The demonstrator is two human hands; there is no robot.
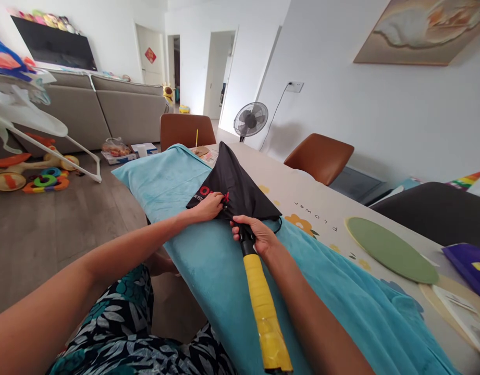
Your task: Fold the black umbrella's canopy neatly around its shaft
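Note:
A black umbrella (pixel 243 190) with red lettering lies across a light blue cloth, its canopy loosely folded and its far end pointing away from me. Its long straight handle (pixel 265 312) is wrapped in yellow and runs toward me. My left hand (pixel 211 205) has its fingers closed on the black fabric near the red letters. Just to the right, my right hand (pixel 255 234) wraps around the black part between canopy and yellow grip. A thin black cord (pixel 279 225) loops out at the canopy's right corner. The fabric hides the umbrella's shaft and ribs.
The light blue cloth (pixel 200 271) drapes over the table (pixel 314 200). On the table are a green oval mat (pixel 392 250) and a purple item (pixel 468 265). Brown chairs (pixel 320 156) and a fan (pixel 251 120) stand beyond. Toys (pixel 46 179) lie on the floor at left.

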